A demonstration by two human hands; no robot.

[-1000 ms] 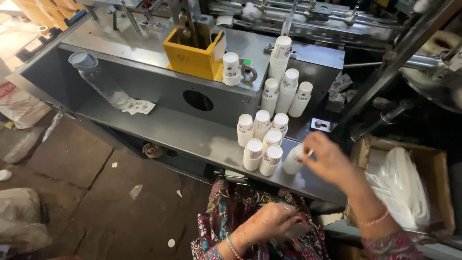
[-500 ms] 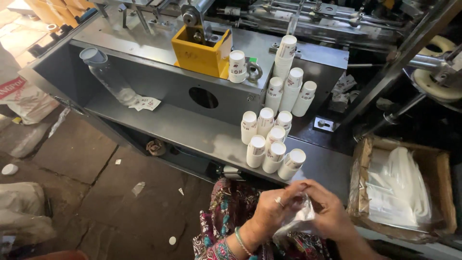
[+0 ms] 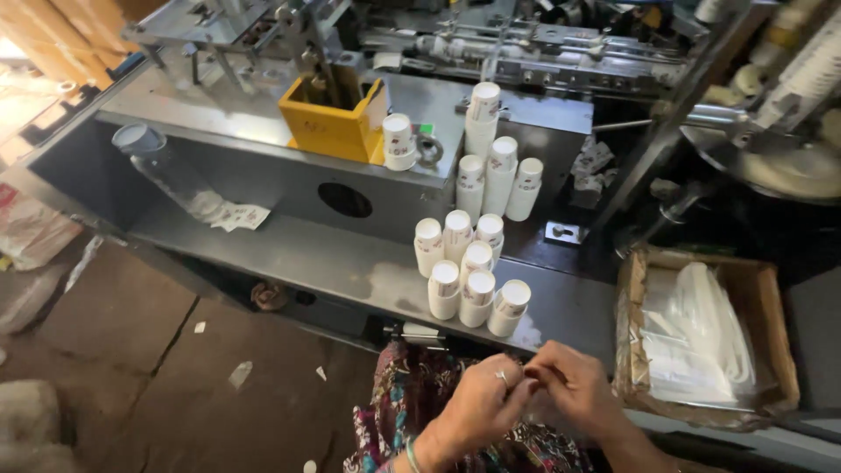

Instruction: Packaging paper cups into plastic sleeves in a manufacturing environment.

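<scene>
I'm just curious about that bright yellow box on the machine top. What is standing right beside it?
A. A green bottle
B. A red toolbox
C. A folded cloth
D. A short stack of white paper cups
D. A short stack of white paper cups stands against the right side of the yellow box on the grey machine top.

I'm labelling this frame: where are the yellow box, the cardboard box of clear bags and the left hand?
yellow plastic box [image 3: 326, 131], head view, front wall
brown cardboard box of clear bags [image 3: 632, 333], head view, left rim
left hand [image 3: 477, 403], head view, back of hand
</scene>
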